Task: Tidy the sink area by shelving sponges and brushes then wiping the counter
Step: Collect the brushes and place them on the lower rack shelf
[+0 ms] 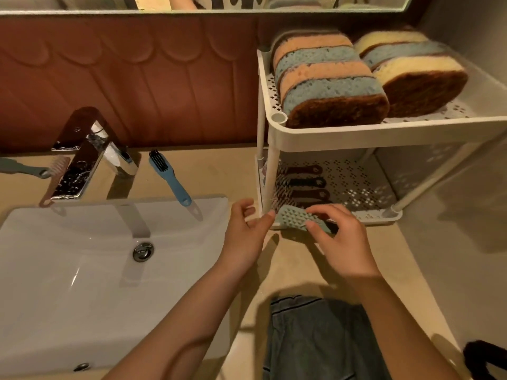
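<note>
A white two-tier rack (pixel 356 138) stands on the beige counter (pixel 296 259) right of the sink. Its top shelf carries two rows of sponges (pixel 326 78), set on edge. Several dark-handled brushes (pixel 304 185) lie on the bottom shelf. At that shelf's front edge both hands pinch a pale blue-green brush (pixel 293 219). My left hand (pixel 247 231) has its left end and my right hand (pixel 340 242) holds its right part. A blue brush (pixel 170 179) lies behind the sink. A pink brush (pixel 53 176) and a grey-blue handle (pixel 19 167) lie left of the tap.
The white basin (pixel 82 270) fills the lower left, with a chrome tap (pixel 82 157) behind it. A folded blue-grey cloth (pixel 318 338) lies on the counter near the front edge. A dark object (pixel 485 360) sits at the bottom right corner. A reddish tiled wall backs the counter.
</note>
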Available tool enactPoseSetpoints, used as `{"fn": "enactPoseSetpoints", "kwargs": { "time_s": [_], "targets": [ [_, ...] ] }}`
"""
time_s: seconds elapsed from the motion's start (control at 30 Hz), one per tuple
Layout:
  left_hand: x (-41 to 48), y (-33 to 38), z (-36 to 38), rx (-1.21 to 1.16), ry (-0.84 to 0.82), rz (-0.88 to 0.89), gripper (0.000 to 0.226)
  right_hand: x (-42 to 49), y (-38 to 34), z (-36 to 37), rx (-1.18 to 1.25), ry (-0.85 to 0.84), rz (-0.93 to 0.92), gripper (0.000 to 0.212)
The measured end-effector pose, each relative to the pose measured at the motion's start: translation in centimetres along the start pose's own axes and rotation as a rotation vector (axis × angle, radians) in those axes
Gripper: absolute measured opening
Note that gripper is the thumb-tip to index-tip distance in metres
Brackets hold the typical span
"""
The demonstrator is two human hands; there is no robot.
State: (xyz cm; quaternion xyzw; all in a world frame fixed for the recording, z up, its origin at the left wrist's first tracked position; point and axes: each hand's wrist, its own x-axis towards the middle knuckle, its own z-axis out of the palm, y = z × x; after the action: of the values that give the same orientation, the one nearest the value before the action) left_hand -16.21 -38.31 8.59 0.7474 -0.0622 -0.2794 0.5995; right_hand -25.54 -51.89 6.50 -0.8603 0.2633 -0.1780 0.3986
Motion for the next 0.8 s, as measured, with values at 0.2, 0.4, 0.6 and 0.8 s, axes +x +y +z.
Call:
{"fn": "enactPoseSetpoints", "kwargs": {
  "time_s": [0.2,0.4,0.6,0.8],
  "targets": [
    [3.3,0.6,0.6,0.421,0.016,0.306,0.025,3.9,3.4,-0.8,-0.248,0.054,0.083,0.018],
    [4.0,0.1,0.3,0.763,0.147,0.529,0.024,6.0,5.8,0.2,-0.369,-0.031,0.161,0.021],
    [4.2,0.3,0.2,0.745,0.119,0.531,0.026,6.3,6.7,0.3,-0.389,-0.095,0.187,0.022],
    [3.4,0.5,-0.6,0.550,-0.110,0.141,0.048,5.6,6.6,0.3,-0.433,-0.095,0.175,0.024]
  ]
}}
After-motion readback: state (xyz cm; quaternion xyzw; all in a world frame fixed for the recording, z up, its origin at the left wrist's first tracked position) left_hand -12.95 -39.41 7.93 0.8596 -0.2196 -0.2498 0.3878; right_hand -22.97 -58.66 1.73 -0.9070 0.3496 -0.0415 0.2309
